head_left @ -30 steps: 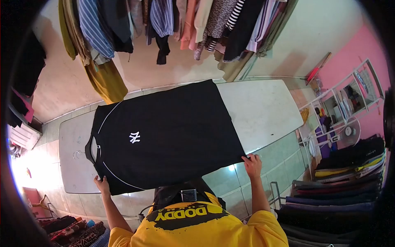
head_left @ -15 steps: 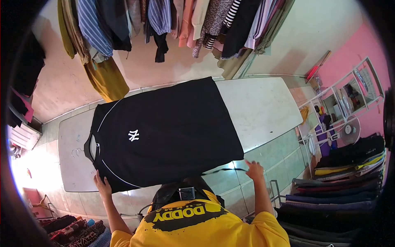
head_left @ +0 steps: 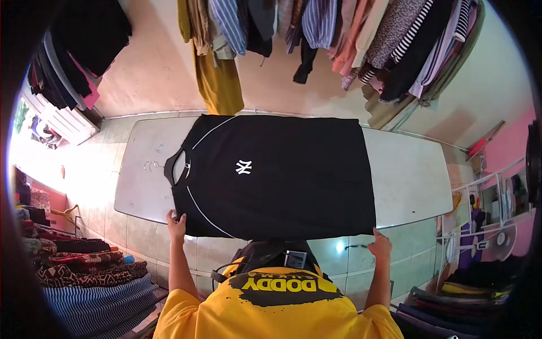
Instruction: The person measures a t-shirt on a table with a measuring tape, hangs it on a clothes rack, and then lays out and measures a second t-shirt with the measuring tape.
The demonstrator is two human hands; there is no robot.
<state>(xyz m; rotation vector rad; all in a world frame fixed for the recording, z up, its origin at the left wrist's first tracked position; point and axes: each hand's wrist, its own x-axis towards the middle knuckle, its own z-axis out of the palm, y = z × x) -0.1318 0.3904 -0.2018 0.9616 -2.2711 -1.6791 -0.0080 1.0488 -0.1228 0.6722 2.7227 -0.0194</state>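
Observation:
A black T-shirt with a white NY logo and white curved piping lies spread on a long pale board. Inside its neck is a black hanger, its wire hook resting on the board at the left. My left hand is closed on the shirt's near edge by the sleeve. At the near corner of the hem, my right hand pinches the fabric. Beside that hand is a thin dark strip; whether it is held or lies on the floor I cannot tell.
Garments hang along the far wall and at upper left. Folded clothes are stacked at lower left and lower right. A fan stands beside a white rack at right. Tiled floor shows around the board.
The view has turned, so the board and shirt appear more level and further right. My right hand now meets the hem corner, where before it was slightly apart. The left hand keeps to the sleeve edge.

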